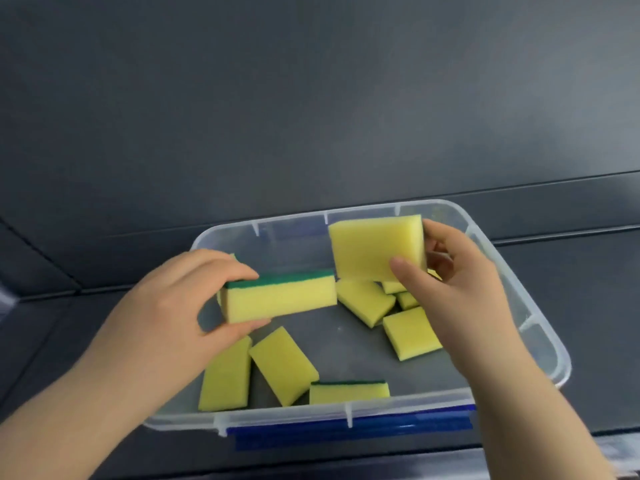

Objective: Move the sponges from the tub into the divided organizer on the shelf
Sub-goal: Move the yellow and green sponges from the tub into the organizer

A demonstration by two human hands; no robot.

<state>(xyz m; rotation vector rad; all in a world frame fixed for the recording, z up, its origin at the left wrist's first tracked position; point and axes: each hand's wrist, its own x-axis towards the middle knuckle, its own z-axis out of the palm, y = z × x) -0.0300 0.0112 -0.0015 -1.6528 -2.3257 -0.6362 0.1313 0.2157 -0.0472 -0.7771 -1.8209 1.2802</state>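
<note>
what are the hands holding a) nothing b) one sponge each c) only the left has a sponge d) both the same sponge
b: the left hand grips a green-topped sponge and the right hand pinches a second sponge, both over the tub.

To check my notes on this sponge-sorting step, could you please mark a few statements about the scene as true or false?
1. The left hand and the right hand each hold a sponge. True.
2. The tub is empty. False: several loose sponges lie in it.
3. The left hand's sponge shows a green layer along its top. True.
4. The right hand's sponge turns a green side to the camera. False: its broad yellow face shows.
</note>
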